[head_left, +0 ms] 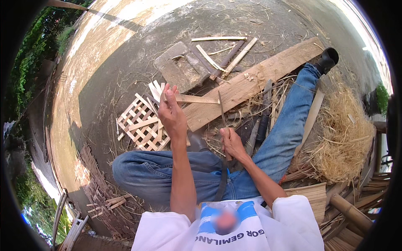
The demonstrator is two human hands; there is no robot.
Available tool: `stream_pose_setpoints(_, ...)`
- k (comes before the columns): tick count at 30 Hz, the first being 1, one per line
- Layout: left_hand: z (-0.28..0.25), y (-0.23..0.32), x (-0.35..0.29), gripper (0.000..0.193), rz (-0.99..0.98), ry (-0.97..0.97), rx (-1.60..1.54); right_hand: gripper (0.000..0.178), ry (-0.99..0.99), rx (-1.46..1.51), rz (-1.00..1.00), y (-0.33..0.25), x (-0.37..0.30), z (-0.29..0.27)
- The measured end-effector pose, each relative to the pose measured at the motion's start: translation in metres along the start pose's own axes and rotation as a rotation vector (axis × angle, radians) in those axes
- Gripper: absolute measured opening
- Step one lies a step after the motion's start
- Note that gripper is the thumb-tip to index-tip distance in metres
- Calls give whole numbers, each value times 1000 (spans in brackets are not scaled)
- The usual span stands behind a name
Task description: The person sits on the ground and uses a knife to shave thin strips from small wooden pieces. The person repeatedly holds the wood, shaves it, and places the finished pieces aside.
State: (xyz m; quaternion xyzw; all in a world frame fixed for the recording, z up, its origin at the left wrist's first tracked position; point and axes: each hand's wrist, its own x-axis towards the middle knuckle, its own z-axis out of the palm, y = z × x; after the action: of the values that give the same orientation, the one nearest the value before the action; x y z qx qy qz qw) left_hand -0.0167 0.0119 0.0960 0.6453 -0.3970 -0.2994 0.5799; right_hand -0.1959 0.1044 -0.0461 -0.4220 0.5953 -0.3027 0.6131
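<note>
A flat pale bamboo strip (197,99) is pinched in the raised fingers of my left hand (171,115), which is closed on it. The strip points rightward, its far end at the blade of a long narrow knife (222,109); I cannot tell whether they touch. My right hand (233,144) is wrapped round the knife, blade upward and the dark handle running back toward my lap. Below both lies a wide wooden plank (268,77), slanting away to the far right. A woven bamboo lattice (144,125) with loose strips on it rests left of my left hand.
A concrete block (176,67) sits beyond the plank, beside sticks and strips (234,56). Dark-sheathed tools (264,117) lie by my outstretched leg (289,117). A big heap of shavings (345,134) is on the right, bamboo poles (351,211) behind it.
</note>
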Motion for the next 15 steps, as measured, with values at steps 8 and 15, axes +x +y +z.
stream_pose_setpoints(8, 11, 10, -19, 58, 17, 5, 31, 30, 35, -21, -534, -76, -25, 34)
stream_pose_setpoints(15, 4, 4, -19, 57, 55, 16, 65, 30, 44, -49, -423, -87, -32, 30)
